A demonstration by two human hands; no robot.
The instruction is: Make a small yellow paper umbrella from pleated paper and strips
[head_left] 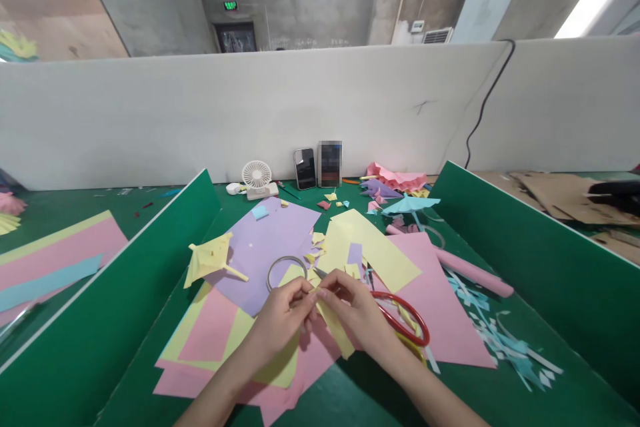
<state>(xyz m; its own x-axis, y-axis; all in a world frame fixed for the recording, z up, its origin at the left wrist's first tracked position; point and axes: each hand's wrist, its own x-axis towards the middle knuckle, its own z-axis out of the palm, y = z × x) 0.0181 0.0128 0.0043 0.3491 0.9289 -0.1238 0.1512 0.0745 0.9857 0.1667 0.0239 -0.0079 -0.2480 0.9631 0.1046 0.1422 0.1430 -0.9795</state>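
Note:
My left hand (285, 313) and my right hand (353, 310) meet above the middle of the table, fingertips pinched together. Between them is a yellow paper strip (337, 330), its lower end hanging below my right fingers. The exact grip is partly hidden by the fingers. Beside my right hand lie scissors with red handles (417, 320), partly covered by my right wrist. A tape ring (273, 273) lies just beyond my left hand. Small yellow scraps (316, 247) are scattered past the fingertips. To the left sits a yellow paper umbrella (210, 259) with a rolled handle.
Purple (270, 233), yellow (377, 247) and pink sheets (450, 313) overlap on the green table. A blue paper umbrella (413, 205), a pink roll (475, 271) and blue-white cuttings (515, 347) lie right. A small fan (257, 175) and two phones (305, 169) stand behind. Green dividers (120, 287) flank both sides.

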